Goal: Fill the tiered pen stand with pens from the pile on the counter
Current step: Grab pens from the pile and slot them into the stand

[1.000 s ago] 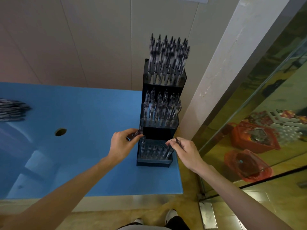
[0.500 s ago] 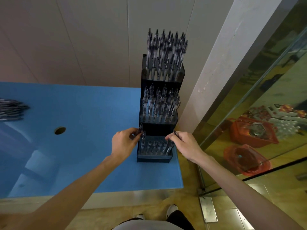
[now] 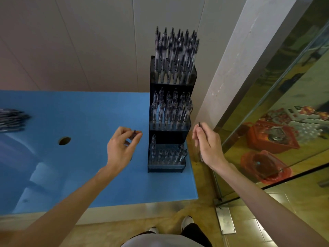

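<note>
The black tiered pen stand (image 3: 168,136) rises at the right end of the blue counter (image 3: 85,114). Its top and middle tiers are packed with upright pens. The bottom tier (image 3: 166,155) holds several pens. My left hand (image 3: 121,148) hovers just left of the stand and pinches a dark pen (image 3: 134,133) between thumb and fingers. To the right of the stand, past the counter's edge, my right hand (image 3: 207,143) grips another pen (image 3: 200,124), whose tip sticks up above the fingers. The pile of pens (image 3: 11,119) lies at the far left edge.
A round hole (image 3: 64,141) opens in the counter left of my left hand. A white wall stands behind the stand. A pillar and a glass wall run along the right, with red baskets (image 3: 265,166) beyond the glass. My shoes show on the floor below.
Both hands have pulled away from the bottom tier, the left one to the left and the right one out to the right and up, each still with a pen in it.
</note>
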Demonstrator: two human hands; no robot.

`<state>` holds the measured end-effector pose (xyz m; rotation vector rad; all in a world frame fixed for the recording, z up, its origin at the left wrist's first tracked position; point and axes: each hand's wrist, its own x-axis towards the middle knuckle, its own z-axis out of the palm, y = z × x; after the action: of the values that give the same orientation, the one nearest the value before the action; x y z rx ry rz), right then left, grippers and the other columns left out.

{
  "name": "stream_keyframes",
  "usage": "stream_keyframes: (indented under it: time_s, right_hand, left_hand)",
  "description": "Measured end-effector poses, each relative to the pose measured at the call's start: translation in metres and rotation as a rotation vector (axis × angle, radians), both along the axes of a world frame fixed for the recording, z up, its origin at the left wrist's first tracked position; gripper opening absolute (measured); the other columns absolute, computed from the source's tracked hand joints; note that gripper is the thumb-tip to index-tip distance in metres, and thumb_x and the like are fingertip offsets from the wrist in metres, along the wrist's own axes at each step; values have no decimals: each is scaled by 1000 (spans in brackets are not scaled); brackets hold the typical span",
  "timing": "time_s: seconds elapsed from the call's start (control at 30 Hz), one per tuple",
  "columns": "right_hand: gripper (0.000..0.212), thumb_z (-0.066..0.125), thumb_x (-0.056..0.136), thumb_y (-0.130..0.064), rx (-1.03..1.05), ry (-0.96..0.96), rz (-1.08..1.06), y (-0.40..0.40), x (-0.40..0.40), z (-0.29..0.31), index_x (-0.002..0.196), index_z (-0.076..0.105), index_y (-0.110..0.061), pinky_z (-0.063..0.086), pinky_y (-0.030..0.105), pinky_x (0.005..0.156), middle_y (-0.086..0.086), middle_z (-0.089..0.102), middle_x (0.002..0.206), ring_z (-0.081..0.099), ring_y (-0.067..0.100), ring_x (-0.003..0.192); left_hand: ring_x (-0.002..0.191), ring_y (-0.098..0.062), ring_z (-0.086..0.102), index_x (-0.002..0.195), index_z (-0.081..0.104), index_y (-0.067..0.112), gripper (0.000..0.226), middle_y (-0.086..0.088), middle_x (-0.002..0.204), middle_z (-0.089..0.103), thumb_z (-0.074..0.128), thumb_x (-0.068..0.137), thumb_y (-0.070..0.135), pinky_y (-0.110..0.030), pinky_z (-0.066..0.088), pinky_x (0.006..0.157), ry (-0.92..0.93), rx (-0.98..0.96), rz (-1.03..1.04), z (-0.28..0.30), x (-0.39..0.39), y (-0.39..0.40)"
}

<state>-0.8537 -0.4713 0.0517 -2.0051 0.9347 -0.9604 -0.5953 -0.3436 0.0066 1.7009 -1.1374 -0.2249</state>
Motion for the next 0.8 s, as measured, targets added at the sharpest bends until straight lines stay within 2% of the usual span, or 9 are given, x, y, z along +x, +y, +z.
stream_keyframes:
  time_s: [0.1,0.2,0.27,0.43,0.63,0.8]
  right_hand:
    - [30,47,105,-32,-133,-67,-32,-1,7,12,106,67,-10,45,27,59,-5,58,86,55,13,70]
    - [28,54,103,-26,-215,-119,-60,0,12,22,114,69,-6,52,33,63,-1,63,96,61,15,79]
    - [27,57,102,-22,-264,-150,-89,1,12,26,116,69,-3,54,32,66,3,65,98,62,17,81]
    - [24,65,97,-12,-262,-178,-121,2,12,27,120,67,-5,56,19,76,1,71,101,67,8,88]
    - [25,74,92,-16,-238,-66,-57,2,17,8,114,68,-8,61,28,75,-6,75,100,71,2,90]
    - [19,73,93,-16,-168,-2,-23,-1,17,-5,111,70,-12,61,35,79,-8,73,100,71,6,91]
  left_hand:
    - [98,-13,67,97,73,15,16,2,95,57,65,98,28,-40,57,73,11,-98,-60,30,-3,-4]
    - [88,-15,65,119,73,9,27,0,92,58,70,95,20,-31,57,76,-27,-202,-100,61,-10,-9]
    - [83,-16,65,125,70,11,35,-1,92,62,76,90,17,-25,56,77,-49,-268,-111,76,-16,-12]
    - [86,-16,71,109,69,10,30,0,94,73,83,84,20,-28,57,76,47,-351,-123,99,-33,-22]
    - [92,-13,74,107,75,11,22,8,101,77,82,87,18,-35,61,80,59,-254,-270,88,-53,-40]
    - [92,-9,71,109,78,12,22,6,108,72,81,87,16,-25,60,81,-60,-202,-266,63,-61,-44]
